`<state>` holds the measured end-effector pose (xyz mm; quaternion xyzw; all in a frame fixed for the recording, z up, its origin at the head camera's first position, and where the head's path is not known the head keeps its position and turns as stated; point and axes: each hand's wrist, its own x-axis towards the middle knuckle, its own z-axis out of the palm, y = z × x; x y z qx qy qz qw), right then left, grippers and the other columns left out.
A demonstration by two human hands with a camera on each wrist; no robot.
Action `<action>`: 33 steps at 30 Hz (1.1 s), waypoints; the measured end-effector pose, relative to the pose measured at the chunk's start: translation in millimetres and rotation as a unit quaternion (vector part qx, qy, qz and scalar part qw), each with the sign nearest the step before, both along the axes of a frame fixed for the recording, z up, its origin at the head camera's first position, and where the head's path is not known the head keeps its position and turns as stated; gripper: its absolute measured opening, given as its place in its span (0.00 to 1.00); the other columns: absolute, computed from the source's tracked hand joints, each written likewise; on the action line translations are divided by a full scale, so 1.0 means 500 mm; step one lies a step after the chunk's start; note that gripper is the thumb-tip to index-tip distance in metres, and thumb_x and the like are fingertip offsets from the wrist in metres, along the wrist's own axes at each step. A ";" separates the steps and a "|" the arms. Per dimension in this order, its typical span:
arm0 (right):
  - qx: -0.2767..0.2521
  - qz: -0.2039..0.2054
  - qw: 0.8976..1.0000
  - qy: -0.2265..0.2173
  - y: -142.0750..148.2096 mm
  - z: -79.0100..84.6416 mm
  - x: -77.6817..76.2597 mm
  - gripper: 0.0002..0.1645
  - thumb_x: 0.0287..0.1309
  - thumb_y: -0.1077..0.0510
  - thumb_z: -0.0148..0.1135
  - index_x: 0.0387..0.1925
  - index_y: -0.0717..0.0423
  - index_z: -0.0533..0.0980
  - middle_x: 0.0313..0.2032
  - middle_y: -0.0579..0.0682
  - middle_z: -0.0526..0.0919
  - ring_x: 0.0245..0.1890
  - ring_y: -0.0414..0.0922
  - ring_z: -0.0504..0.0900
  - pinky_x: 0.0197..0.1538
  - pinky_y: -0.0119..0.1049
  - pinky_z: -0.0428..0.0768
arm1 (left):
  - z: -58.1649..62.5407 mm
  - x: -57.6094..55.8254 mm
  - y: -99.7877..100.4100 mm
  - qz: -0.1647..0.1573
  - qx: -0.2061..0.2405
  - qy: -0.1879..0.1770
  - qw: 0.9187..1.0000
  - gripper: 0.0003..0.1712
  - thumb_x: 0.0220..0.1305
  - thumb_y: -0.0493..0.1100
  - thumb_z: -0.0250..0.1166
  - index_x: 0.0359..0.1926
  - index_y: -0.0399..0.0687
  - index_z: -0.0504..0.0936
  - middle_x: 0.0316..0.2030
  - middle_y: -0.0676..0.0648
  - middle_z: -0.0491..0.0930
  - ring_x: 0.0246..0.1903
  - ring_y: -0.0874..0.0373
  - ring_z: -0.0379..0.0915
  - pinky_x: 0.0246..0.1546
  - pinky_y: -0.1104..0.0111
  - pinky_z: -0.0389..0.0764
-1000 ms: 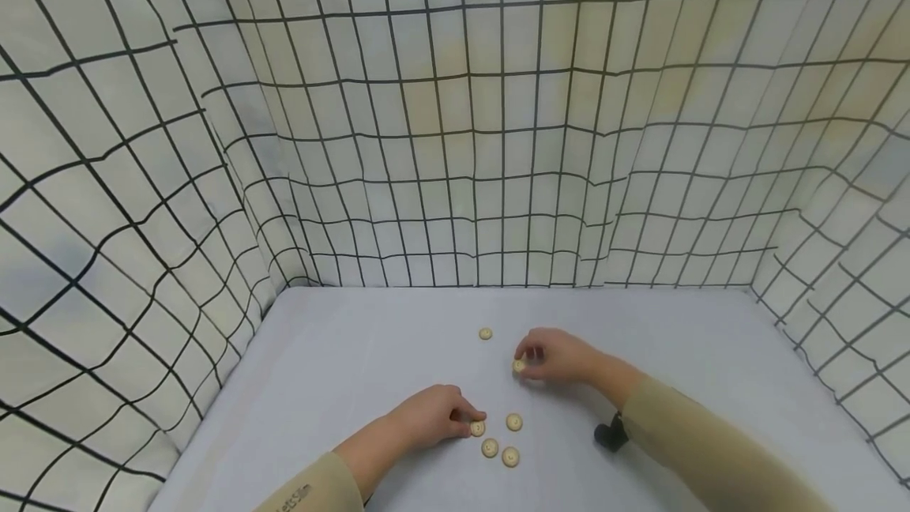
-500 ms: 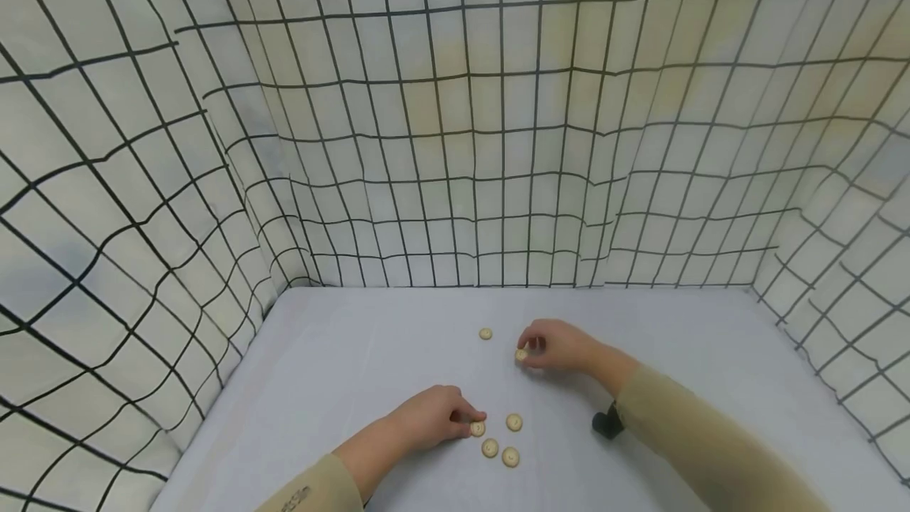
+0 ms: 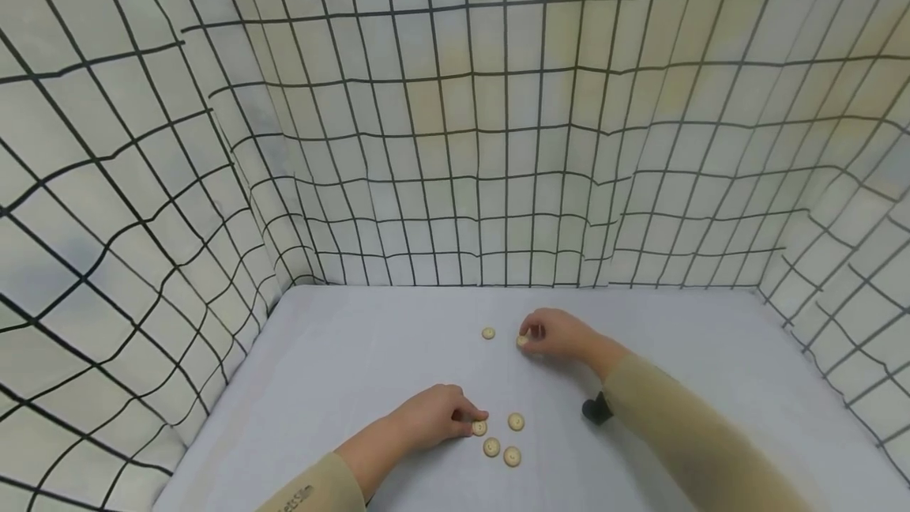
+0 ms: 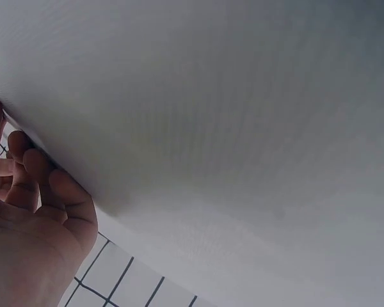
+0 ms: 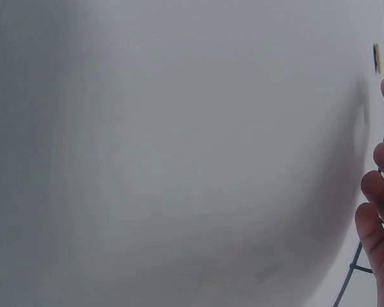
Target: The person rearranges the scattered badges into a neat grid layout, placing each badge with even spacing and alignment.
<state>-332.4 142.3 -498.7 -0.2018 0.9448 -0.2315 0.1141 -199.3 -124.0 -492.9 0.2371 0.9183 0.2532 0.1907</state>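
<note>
Between the thumb and forefinger of my right hand (image 3: 560,333) is a round pale-yellow button (image 3: 522,340), pinched close over the white table toward its far side. Its edge also shows at the fingertips in the right wrist view. Just left of it lies another button (image 3: 488,333), flat on the cloth. Nearer to me, my left hand (image 3: 435,416) pinches a similar button (image 3: 479,427) at the table surface. The left wrist view shows the left hand's curled fingers (image 4: 77,192) against the white surface; that button is hidden there.
Three more loose buttons lie right of the left hand: an upper one (image 3: 516,421), a lower left one (image 3: 491,447) and a lower right one (image 3: 512,457). A small black object (image 3: 596,409) sits under the right sleeve. Black-gridded white walls (image 3: 526,180) border the table (image 3: 341,354).
My right hand has moved away from me across the table with its button, up beside the far button. My left hand has stayed where it was.
</note>
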 end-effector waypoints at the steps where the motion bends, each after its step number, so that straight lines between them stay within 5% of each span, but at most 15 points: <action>1: -0.001 -0.002 1.000 0.001 -0.001 0.000 -0.002 0.13 0.51 0.46 0.74 0.38 0.37 0.81 0.35 0.38 0.78 0.38 0.39 0.75 0.46 0.40 0.75 | 0.000 0.000 0.000 -0.001 0.001 0.002 1.000 0.16 0.61 0.47 0.71 0.51 0.62 0.87 0.32 0.65 0.76 0.28 0.68 0.67 0.32 0.72 0.71; 21: 0.011 -0.024 1.000 0.010 -0.009 -0.013 -0.040 0.12 0.55 0.46 0.72 0.41 0.40 0.82 0.39 0.43 0.78 0.42 0.43 0.75 0.51 0.45 0.74 | 0.014 0.004 0.005 -0.006 -0.003 0.018 1.000 0.16 0.61 0.45 0.71 0.51 0.61 0.87 0.33 0.63 0.77 0.28 0.68 0.66 0.32 0.73 0.70; 33: -0.004 -0.030 1.000 0.003 -0.019 -0.008 -0.028 0.16 0.56 0.49 0.72 0.47 0.42 0.84 0.42 0.45 0.79 0.45 0.44 0.77 0.53 0.46 0.75 | 0.011 0.006 0.001 0.000 -0.010 0.012 1.000 0.16 0.61 0.46 0.71 0.51 0.62 0.87 0.33 0.64 0.76 0.29 0.68 0.66 0.33 0.72 0.71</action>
